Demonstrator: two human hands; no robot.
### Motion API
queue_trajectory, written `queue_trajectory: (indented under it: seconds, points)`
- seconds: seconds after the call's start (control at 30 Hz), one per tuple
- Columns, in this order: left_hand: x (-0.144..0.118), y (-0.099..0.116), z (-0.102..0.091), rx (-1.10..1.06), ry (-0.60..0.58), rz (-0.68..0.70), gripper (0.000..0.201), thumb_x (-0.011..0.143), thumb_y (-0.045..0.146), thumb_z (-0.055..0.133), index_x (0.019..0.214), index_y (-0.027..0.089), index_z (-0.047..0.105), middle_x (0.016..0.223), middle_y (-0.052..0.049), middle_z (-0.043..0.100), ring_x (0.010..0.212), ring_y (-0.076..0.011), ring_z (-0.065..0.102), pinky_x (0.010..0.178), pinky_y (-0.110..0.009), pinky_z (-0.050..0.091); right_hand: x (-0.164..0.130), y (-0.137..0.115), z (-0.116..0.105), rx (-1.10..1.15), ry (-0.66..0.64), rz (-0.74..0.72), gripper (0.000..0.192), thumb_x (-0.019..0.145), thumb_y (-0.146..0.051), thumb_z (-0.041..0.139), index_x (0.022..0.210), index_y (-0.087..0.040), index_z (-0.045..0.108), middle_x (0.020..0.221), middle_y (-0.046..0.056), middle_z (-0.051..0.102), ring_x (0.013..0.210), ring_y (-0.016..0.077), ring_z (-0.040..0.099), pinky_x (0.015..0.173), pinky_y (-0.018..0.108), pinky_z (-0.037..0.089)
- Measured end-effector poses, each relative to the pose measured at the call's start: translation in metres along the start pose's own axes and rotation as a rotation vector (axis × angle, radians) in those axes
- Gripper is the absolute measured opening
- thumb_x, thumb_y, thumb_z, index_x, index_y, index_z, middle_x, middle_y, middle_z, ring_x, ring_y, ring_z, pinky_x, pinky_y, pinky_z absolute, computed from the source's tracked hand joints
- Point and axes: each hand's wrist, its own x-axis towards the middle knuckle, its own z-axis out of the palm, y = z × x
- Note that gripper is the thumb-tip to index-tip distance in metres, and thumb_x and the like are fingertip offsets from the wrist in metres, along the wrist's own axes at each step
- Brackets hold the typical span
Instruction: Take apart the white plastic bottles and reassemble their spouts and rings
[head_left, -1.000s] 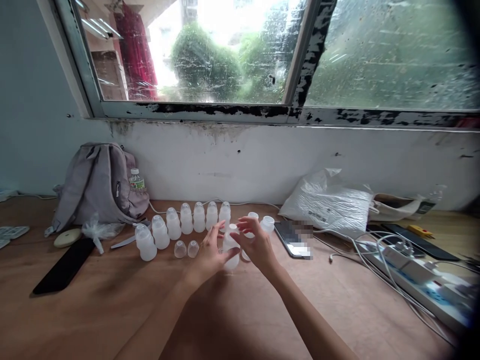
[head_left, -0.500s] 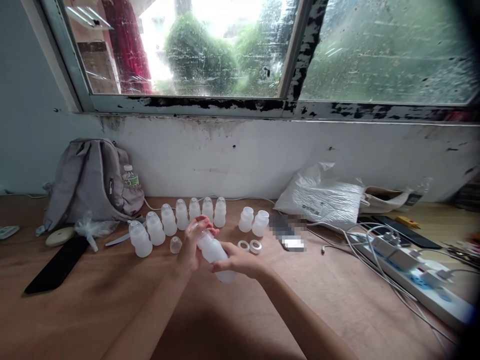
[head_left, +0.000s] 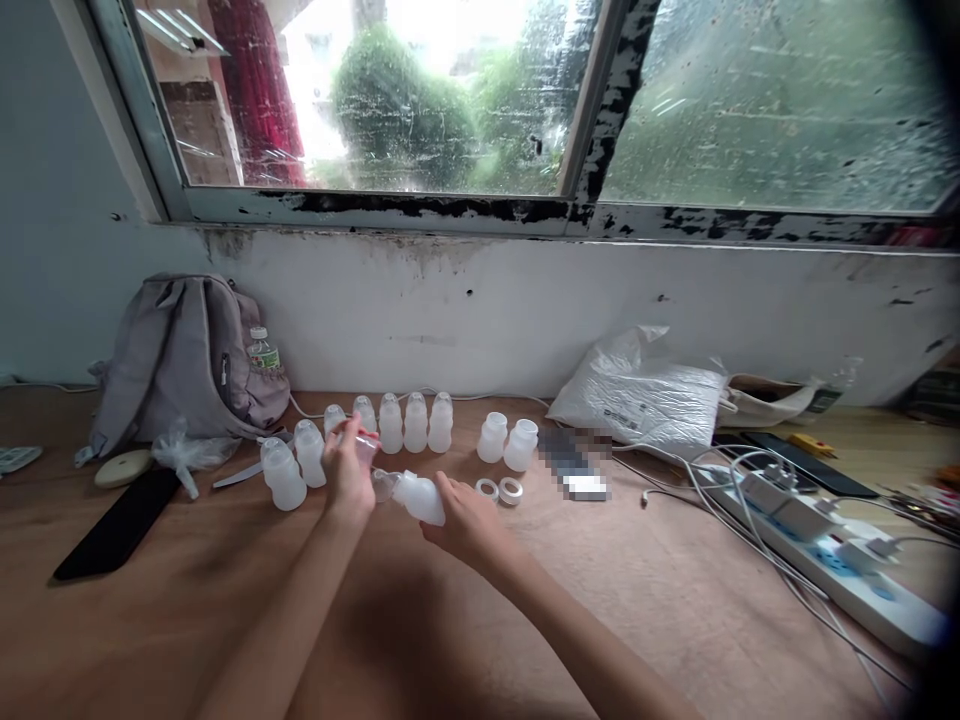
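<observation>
In my right hand is a frosted white baby bottle, tilted so that its clear teat points left. My left hand is closed on a small clear cap, just beyond the teat and apart from it. Behind and left of my hands, several capped baby bottles stand upright in a curved row. Two open bottles without tops are at the right, and two white rings lie flat in front of them.
A grey backpack leans at the back left, with a black flat case before it. To the right are a phone, a silvery plastic parcel and a power strip with tangled white cables.
My left hand has left the bottle, moved left and taken the cap that stood on the table. My right hand has tipped the bottle further over, its teat end now showing.
</observation>
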Motion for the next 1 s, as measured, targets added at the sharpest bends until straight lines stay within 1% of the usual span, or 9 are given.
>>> queue_trajectory:
  seconds: [0.07,0.13,0.23,0.33,0.4,0.5,0.67,0.8,1.0]
  points:
    - [0.013,0.016,-0.006,-0.014,-0.096,0.056,0.025,0.062,0.025,0.062,0.083,0.019,0.052,0.071,0.004,0.054,0.065,-0.0095,0.055,0.060,-0.021,0.043,0.002,0.006,-0.006,0.029,-0.015,0.016,0.027,0.068,-0.035,0.058,0.086,-0.021,0.044,0.082,0.004,0.062,0.071,0.0215,0.059,0.049,0.024,0.029]
    - [0.021,0.030,-0.013,0.092,-0.214,0.109,0.029,0.063,0.023,0.060,0.091,0.020,0.054,0.078,0.002,0.058,0.075,-0.0115,0.057,0.068,-0.023,0.043,0.004,0.011,-0.014,0.074,0.007,0.043,0.028,0.071,-0.041,0.056,0.087,-0.022,0.044,0.082,0.004,0.062,0.071,0.0209,0.059,0.048,0.024,0.028]
    - [0.024,0.042,-0.021,0.509,-0.441,0.182,0.032,0.065,0.027,0.062,0.096,0.021,0.058,0.089,-0.002,0.061,0.087,-0.0164,0.055,0.079,-0.027,0.041,0.008,0.018,-0.025,0.115,0.048,0.100,0.027,0.072,-0.044,0.054,0.083,-0.022,0.044,0.078,0.002,0.062,0.068,0.0198,0.059,0.047,0.024,0.027]
    - [0.022,0.038,-0.024,0.972,-0.635,0.297,0.030,0.065,0.036,0.063,0.093,0.024,0.063,0.100,-0.004,0.059,0.100,-0.0225,0.051,0.087,-0.033,0.037,0.011,0.027,-0.032,0.153,0.074,0.134,0.025,0.072,-0.043,0.054,0.081,-0.022,0.044,0.073,0.002,0.061,0.065,0.0191,0.057,0.047,0.024,0.028]
    - [0.021,0.027,-0.025,1.155,-0.672,0.391,0.031,0.066,0.038,0.063,0.095,0.026,0.063,0.102,-0.003,0.057,0.099,-0.0233,0.051,0.087,-0.034,0.037,0.012,0.032,-0.034,0.171,0.083,0.143,0.025,0.072,-0.043,0.054,0.083,-0.022,0.045,0.071,0.003,0.060,0.062,0.0189,0.056,0.046,0.024,0.028]
    - [0.023,0.004,-0.026,1.319,-0.720,0.449,0.029,0.068,0.034,0.062,0.096,0.027,0.061,0.096,-0.003,0.060,0.092,-0.0226,0.054,0.087,-0.038,0.037,0.013,0.039,-0.038,0.177,0.097,0.152,0.026,0.072,-0.044,0.052,0.082,-0.022,0.044,0.068,0.002,0.058,0.058,0.0186,0.054,0.045,0.024,0.028]
    - [0.021,-0.026,-0.031,1.643,-0.781,0.628,0.024,0.069,0.019,0.058,0.091,0.027,0.062,0.092,-0.003,0.061,0.098,-0.0243,0.050,0.099,-0.053,0.014,0.014,0.044,-0.042,0.168,0.115,0.154,0.024,0.071,-0.042,0.053,0.079,-0.022,0.042,0.062,-0.001,0.054,0.056,0.0179,0.052,0.047,0.024,0.027]
    - [0.011,-0.040,-0.032,1.738,-0.876,0.677,0.030,0.070,0.014,0.054,0.097,0.027,0.059,0.096,-0.004,0.059,0.099,-0.0227,0.049,0.100,-0.050,0.014,0.014,0.041,-0.042,0.176,0.112,0.139,0.025,0.071,-0.042,0.053,0.080,-0.022,0.043,0.066,0.001,0.056,0.058,0.0186,0.053,0.046,0.023,0.027]
    - [0.009,-0.049,-0.035,1.827,-0.834,0.704,0.030,0.071,0.012,0.052,0.099,0.023,0.056,0.097,-0.008,0.061,0.100,-0.0255,0.048,0.098,-0.053,0.014,0.012,0.037,-0.042,0.202,0.091,0.134,0.023,0.072,-0.040,0.054,0.083,-0.022,0.045,0.066,0.002,0.057,0.056,0.0185,0.054,0.046,0.024,0.027]
